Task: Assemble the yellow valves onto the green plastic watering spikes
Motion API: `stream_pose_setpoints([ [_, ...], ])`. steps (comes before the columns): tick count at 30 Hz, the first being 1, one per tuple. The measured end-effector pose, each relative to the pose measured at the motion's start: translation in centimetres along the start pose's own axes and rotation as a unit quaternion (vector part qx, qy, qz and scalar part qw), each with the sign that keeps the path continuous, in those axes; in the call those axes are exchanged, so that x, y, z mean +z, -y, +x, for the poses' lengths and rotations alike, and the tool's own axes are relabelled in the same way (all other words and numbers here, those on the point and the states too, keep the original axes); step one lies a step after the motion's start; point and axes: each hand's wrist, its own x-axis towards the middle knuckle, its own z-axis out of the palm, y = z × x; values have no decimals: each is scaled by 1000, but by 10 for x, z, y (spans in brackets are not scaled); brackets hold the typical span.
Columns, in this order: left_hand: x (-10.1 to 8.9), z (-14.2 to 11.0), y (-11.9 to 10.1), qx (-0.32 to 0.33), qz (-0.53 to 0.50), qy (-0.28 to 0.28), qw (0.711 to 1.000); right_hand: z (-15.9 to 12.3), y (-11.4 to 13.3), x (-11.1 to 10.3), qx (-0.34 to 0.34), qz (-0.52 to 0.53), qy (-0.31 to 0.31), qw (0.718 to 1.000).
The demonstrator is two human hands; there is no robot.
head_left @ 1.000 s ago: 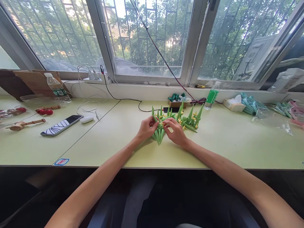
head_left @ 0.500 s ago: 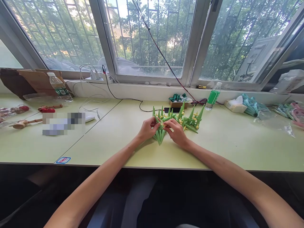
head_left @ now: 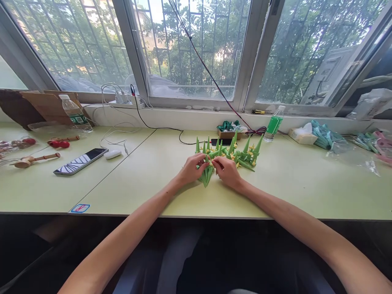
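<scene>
A cluster of green pointed cone pieces with small yellow parts (head_left: 241, 153) lies at the middle of the pale green table (head_left: 290, 183). My left hand (head_left: 191, 169) and my right hand (head_left: 226, 171) meet at its near end. Both are closed in a pinch on a bundle of green cones (head_left: 206, 176) whose tips point toward me. The fingertips of the two hands touch above the bundle.
A phone (head_left: 80, 161), a white mouse (head_left: 112, 153), wooden toys with red balls (head_left: 59, 143) and a water bottle (head_left: 75, 113) lie at the left. A green bottle (head_left: 273, 124), tissues (head_left: 303, 134) and plastic bags (head_left: 324, 136) sit at the right. Cables run along the windowsill.
Both hands have closed in tighter over the bundle of green cones and lowered slightly. The view shifted a little; nothing else on the table moved.
</scene>
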Motion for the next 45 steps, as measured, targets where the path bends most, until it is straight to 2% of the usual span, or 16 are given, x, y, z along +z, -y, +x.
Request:
stream_pose_setpoints([
  [7,-1,0,-1,22,-5,5,1000,-2,6,-1,57,42,19,997],
  [10,-2,-1,0,39,36,-1,999,-2,9,-3,96,92,12,991],
  [14,-1,-1,3,55,93,-20,994,-2,11,-3,146,180,1,973],
  [23,-1,0,2,47,88,-6,995,3,6,2,186,324,-1,928],
  [38,-1,-2,2,48,113,2,992,3,11,0,194,332,38,922],
  [45,-1,-2,2,59,110,-11,992,1,9,-1,187,288,88,935],
])
